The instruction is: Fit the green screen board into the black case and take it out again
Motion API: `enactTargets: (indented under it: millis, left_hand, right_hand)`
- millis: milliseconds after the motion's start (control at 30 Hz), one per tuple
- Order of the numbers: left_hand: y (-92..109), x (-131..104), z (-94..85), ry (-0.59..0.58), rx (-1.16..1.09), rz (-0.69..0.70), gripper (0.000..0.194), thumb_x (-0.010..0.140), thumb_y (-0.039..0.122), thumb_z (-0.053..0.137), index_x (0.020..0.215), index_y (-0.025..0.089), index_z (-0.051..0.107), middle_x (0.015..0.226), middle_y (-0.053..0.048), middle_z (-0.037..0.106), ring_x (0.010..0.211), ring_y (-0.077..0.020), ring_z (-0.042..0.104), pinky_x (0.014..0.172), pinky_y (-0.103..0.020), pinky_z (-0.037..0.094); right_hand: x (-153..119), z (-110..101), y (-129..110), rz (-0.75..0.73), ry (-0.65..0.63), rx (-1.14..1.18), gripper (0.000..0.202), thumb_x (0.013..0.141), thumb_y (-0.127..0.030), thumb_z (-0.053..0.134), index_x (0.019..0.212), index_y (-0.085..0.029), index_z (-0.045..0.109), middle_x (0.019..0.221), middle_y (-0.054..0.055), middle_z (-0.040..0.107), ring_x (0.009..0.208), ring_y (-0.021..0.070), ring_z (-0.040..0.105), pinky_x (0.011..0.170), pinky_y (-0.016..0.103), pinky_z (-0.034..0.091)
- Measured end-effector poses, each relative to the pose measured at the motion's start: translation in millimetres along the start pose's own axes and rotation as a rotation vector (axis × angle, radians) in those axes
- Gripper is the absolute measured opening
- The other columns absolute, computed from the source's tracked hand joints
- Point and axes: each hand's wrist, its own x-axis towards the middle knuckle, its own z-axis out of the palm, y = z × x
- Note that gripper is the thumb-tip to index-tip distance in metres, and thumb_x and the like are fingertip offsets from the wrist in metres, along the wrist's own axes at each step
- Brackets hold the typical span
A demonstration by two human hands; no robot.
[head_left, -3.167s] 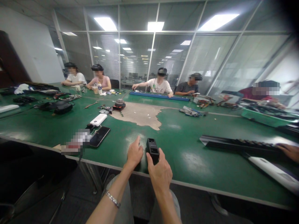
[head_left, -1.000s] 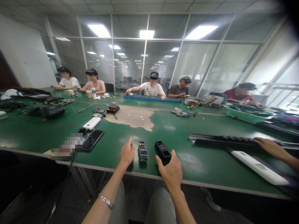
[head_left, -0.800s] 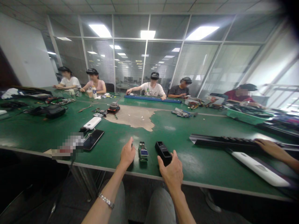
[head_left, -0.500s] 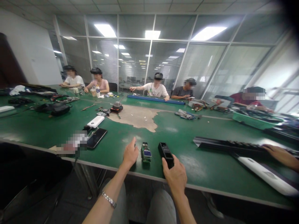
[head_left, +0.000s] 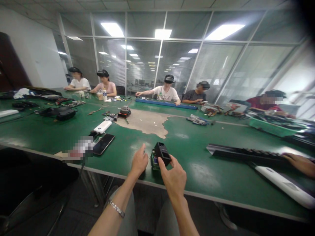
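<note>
black plastic casing [head_left: 163, 152], held at a tilt, sits over the right side of a green circuit board [head_left: 153, 158] near the near edge of the table [head_left: 197, 177]. the right hand [head_left: 173, 175] has its grip pinching the casing at its near end, thumb on the left and fingers on the right. the casing hides part of the board, and i cannot tell whether the two are touching. the left hand [head_left: 140, 160] is just left of the board, index finger pointing to the far side and the others curled; i cannot tell whether its grip is closed on anything. a metal bracelet [head_left: 116, 208] circles the left wrist.

farther left, a dark phone [head_left: 104, 144] lies flat on the table, with a white power bank [head_left: 102, 127] just beyond it. toward the far side, a bare tan patch [head_left: 147, 121] shows in the green surface, a grey and black device [head_left: 124, 112] at its left edge. to the right is a long black channel [head_left: 236, 152], with another person's hand [head_left: 301, 163] on it, and a long white object [head_left: 283, 185] on its near side. at the far edge, a person in a white shirt [head_left: 165, 93] has both arms out over a long blue bar [head_left: 167, 104].
</note>
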Motion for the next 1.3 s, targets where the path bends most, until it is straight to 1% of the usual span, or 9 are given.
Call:
enactTargets:
  millis: [167, 267, 400, 533, 733, 800, 1000, 1167, 1300]
  left_hand:
    - [0.1, 0.6, 0.1, 0.001, -0.004, -0.012, 0.057, 0.086, 0.015, 0.046, 0.143, 0.015, 0.042, 0.138, -0.009, 0.057, 0.129, -0.0204, 0.05, 0.111, -0.033, 0.034]
    - [0.8, 0.7, -0.1, 0.002, -0.014, -0.021, 0.057, 0.086, 0.016, 0.046, 0.143, 0.017, 0.042, 0.137, -0.007, 0.057, 0.129, -0.0199, 0.05, 0.112, -0.033, 0.034]
    - [2.8, 0.0, -1.7, -0.007, -0.001, -0.024, 0.057, 0.087, 0.016, 0.046, 0.143, 0.015, 0.041, 0.139, -0.01, 0.055, 0.129, -0.0211, 0.05, 0.111, -0.034, 0.034]
    - [4.0, -0.5, -2.6, -0.008, -0.01, -0.024, 0.057, 0.087, 0.016, 0.045, 0.144, 0.014, 0.041, 0.139, -0.01, 0.055, 0.13, -0.0209, 0.05, 0.112, -0.033, 0.034]
    - [1.0, 0.8, -0.1, -0.002, -0.03, -0.047, 0.057, 0.087, 0.016, 0.047, 0.144, 0.018, 0.042, 0.139, -0.006, 0.056, 0.131, -0.0201, 0.049, 0.113, -0.032, 0.033]
    - [-0.2, 1.3, 0.8, 0.001, -0.028, -0.045, 0.058, 0.086, 0.016, 0.048, 0.144, 0.018, 0.042, 0.139, -0.007, 0.055, 0.131, -0.0201, 0.049, 0.113, -0.032, 0.033]
    - [0.1, 0.5, 0.9, -0.003, -0.015, -0.02, 0.057, 0.088, 0.017, 0.045, 0.144, 0.014, 0.04, 0.14, -0.009, 0.054, 0.131, -0.0207, 0.049, 0.113, -0.033, 0.033]
    - [0.7, 0.7, 0.2, -0.008, -0.017, -0.023, 0.057, 0.088, 0.017, 0.044, 0.144, 0.014, 0.04, 0.14, -0.01, 0.054, 0.131, -0.0207, 0.049, 0.112, -0.033, 0.033]
    - [1.6, 0.7, -0.6, -0.008, -0.026, -0.03, 0.058, 0.087, 0.017, 0.045, 0.145, 0.016, 0.04, 0.14, -0.008, 0.054, 0.131, -0.0201, 0.048, 0.113, -0.032, 0.033]
  right_hand:
    - [-5.3, 7.2, -9.3, -0.016, -0.035, -0.101, 0.056, 0.085, -0.058, 0.051, 0.119, -0.015, 0.062, 0.096, 0.014, 0.071, 0.089, 0.0264, 0.065, 0.078, 0.033, 0.044]
    - [-7.0, 8.9, -11.6, -0.027, -0.04, -0.133, 0.053, 0.087, -0.057, 0.05, 0.119, -0.017, 0.06, 0.096, 0.012, 0.07, 0.089, 0.0263, 0.065, 0.077, 0.033, 0.043]
    - [-9.1, 10.8, -14.2, -0.027, -0.061, -0.163, 0.048, 0.087, -0.055, 0.051, 0.117, -0.019, 0.061, 0.093, 0.01, 0.07, 0.085, 0.0258, 0.064, 0.075, 0.033, 0.042]
    - [-14.2, 12.9, -13.4, -0.041, -0.067, -0.18, 0.048, 0.086, -0.054, 0.053, 0.118, -0.019, 0.06, 0.09, 0.01, 0.069, 0.084, 0.0258, 0.064, 0.074, 0.033, 0.042]
    - [-25.4, 17.7, -6.6, -0.038, -0.084, -0.191, 0.048, 0.087, -0.053, 0.053, 0.12, -0.019, 0.058, 0.092, 0.01, 0.069, 0.085, 0.0264, 0.064, 0.076, 0.034, 0.044]
    - [-29.0, 20.6, -2.8, -0.036, -0.091, -0.183, 0.051, 0.087, -0.053, 0.052, 0.123, -0.017, 0.057, 0.094, 0.011, 0.068, 0.088, 0.0271, 0.064, 0.077, 0.035, 0.044]
    - [-30.5, 30.0, 10.0, -0.117, -0.046, -0.081, 0.083, 0.082, -0.06, 0.056, 0.14, -0.003, 0.041, 0.127, 0.022, 0.058, 0.117, 0.0329, 0.052, 0.096, 0.042, 0.043]
    - [-23.0, 30.4, 6.6, -0.097, -0.047, -0.01, 0.083, 0.084, -0.061, 0.052, 0.142, -0.004, 0.038, 0.129, 0.022, 0.058, 0.117, 0.0313, 0.054, 0.098, 0.042, 0.042]
    - [-19.0, 28.6, 0.0, -0.027, -0.127, -0.063, 0.076, 0.086, -0.057, 0.051, 0.143, -0.008, 0.038, 0.117, 0.02, 0.065, 0.105, 0.0299, 0.062, 0.089, 0.04, 0.046]
